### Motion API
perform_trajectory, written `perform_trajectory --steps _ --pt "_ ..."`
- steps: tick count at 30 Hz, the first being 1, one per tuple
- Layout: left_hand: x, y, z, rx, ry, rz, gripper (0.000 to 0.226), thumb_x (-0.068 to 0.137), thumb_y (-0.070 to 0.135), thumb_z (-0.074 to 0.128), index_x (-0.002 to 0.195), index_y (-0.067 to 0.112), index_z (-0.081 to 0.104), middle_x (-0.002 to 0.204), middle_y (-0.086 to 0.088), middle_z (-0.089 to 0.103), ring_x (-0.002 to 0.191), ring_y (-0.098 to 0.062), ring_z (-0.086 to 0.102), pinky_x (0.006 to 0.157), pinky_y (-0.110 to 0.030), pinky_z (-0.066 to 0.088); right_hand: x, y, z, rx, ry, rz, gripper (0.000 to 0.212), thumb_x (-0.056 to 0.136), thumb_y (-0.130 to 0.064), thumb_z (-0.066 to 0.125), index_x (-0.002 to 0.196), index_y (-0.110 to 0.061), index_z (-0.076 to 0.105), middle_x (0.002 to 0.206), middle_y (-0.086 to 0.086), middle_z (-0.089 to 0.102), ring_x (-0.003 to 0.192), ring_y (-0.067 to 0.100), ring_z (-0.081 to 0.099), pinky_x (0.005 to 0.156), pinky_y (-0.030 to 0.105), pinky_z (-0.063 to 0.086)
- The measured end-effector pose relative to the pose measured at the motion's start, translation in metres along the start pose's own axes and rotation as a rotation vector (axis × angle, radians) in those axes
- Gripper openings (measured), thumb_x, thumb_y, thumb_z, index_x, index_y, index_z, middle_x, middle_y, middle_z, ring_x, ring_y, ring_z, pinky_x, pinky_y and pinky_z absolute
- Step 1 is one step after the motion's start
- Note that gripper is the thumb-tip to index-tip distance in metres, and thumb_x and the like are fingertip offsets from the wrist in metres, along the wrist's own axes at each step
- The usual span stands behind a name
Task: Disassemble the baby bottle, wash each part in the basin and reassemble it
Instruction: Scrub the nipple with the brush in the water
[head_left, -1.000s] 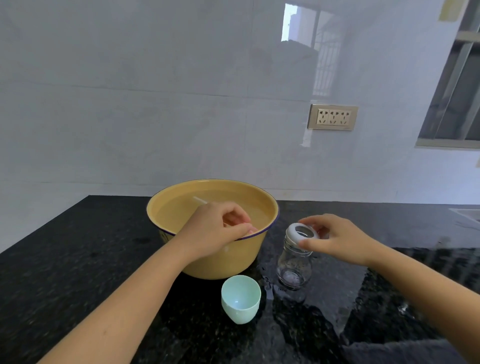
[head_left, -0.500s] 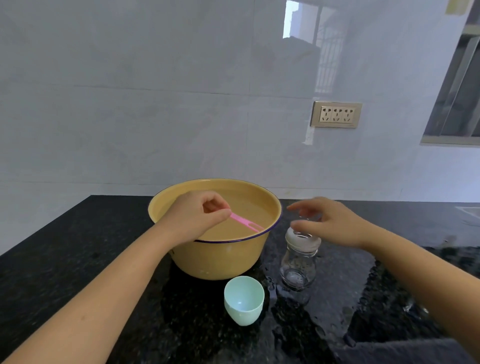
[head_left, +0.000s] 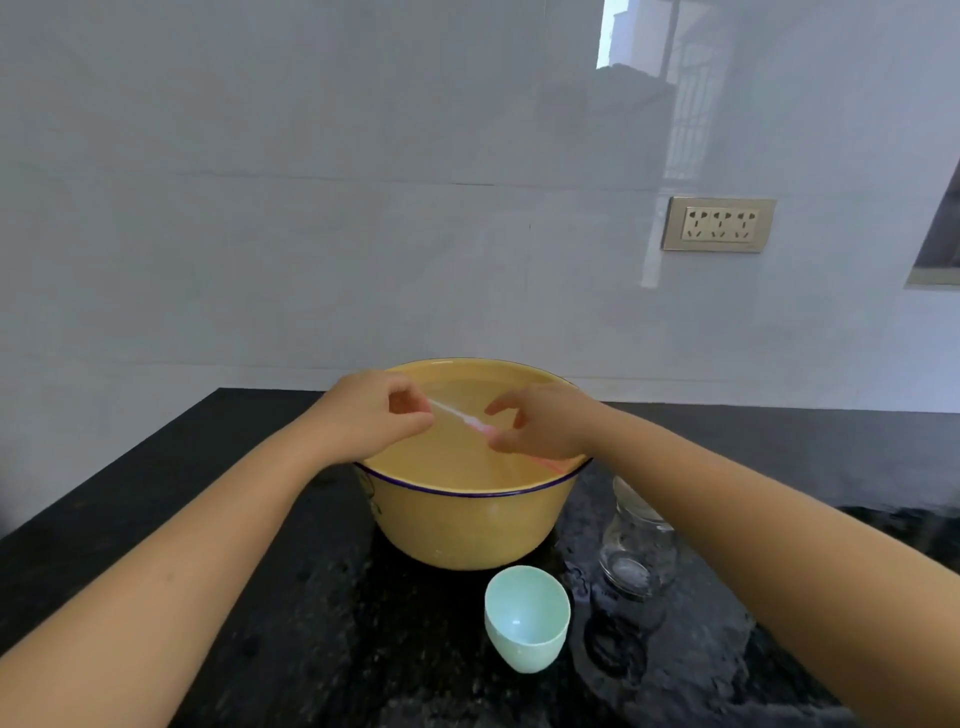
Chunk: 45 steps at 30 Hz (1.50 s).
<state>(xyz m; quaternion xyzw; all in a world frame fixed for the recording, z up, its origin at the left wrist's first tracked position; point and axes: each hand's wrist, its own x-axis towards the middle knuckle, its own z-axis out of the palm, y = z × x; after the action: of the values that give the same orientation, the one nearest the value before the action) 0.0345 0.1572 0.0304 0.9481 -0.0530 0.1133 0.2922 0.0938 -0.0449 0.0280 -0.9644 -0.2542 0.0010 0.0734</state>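
A yellow basin (head_left: 470, 519) with a blue rim holds water at the middle of the black counter. Above the water my left hand (head_left: 371, 421) pinches one end of a thin white and pink stick (head_left: 457, 414). My right hand (head_left: 545, 426) is at the stick's pink end, forefinger above and thumb below it, with a gap between them. The clear glass bottle body (head_left: 636, 551) stands right of the basin with a white ring on its neck, partly hidden by my right forearm. A mint green cap (head_left: 525, 618) lies on its side in front of the basin.
The black stone counter (head_left: 270, 597) is wet around the bottle. Behind it rises a glossy white tiled wall with a socket plate (head_left: 718, 224). A window edge shows at the far right.
My right hand left the top of the bottle and moved left over the basin to the stick. My left hand raised the stick's end higher above the water.
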Motion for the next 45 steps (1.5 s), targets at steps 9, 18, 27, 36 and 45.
perform_trajectory --steps 9,18,27,36,45 --pt "0.018 -0.016 -0.003 0.101 -0.028 0.009 0.009 0.085 0.035 0.063 0.09 0.029 0.066 0.094 0.013 0.062 0.093 -0.007 0.056 0.074 -0.022 0.04 0.015 0.012 -0.005 -0.133 0.129 -0.065 0.037 0.096 -0.028 0.042 0.131 -0.026 0.053 0.123 0.003 0.053 0.111 0.023 0.053 0.084 0.031 0.044" --pt "0.047 -0.014 0.004 0.354 -0.201 -0.002 0.032 0.088 0.035 0.058 0.118 0.025 0.058 0.124 0.0 0.054 0.11 -0.016 0.052 0.085 -0.026 0.041 0.029 0.041 0.001 -0.457 0.197 -0.098 0.039 0.098 -0.02 0.034 0.13 -0.034 0.052 0.103 0.004 0.045 0.081 0.021 0.041 0.074 0.03 0.03" --pt "0.079 -0.009 0.026 0.624 -0.592 -0.01 0.058 0.093 0.032 0.049 0.146 0.018 0.028 0.152 -0.003 0.031 0.137 -0.022 0.032 0.112 -0.035 0.028 0.03 0.042 0.011 -0.506 0.203 -0.077 0.036 0.096 -0.017 0.034 0.122 -0.023 0.059 0.1 0.005 0.046 0.096 0.025 0.052 0.075 0.03 0.028" --pt "0.08 0.022 0.052 0.634 -0.844 -0.011 0.067 0.094 0.025 0.047 0.15 0.019 0.01 0.157 -0.003 0.019 0.144 -0.022 0.02 0.116 -0.034 0.02 0.03 0.046 0.011 -0.384 0.212 -0.038 0.038 0.096 -0.021 0.035 0.124 -0.031 0.058 0.099 0.002 0.043 0.1 0.025 0.053 0.08 0.033 0.033" --pt "0.075 0.041 0.064 0.413 -1.023 0.041 0.073 0.092 0.011 0.047 0.15 0.025 0.005 0.156 -0.002 0.019 0.141 -0.021 0.023 0.115 -0.038 0.026 0.03 0.049 0.011 -0.237 0.22 0.022 0.043 0.094 -0.018 0.037 0.129 -0.034 0.054 0.118 0.005 0.05 0.108 0.025 0.052 0.087 0.034 0.032"
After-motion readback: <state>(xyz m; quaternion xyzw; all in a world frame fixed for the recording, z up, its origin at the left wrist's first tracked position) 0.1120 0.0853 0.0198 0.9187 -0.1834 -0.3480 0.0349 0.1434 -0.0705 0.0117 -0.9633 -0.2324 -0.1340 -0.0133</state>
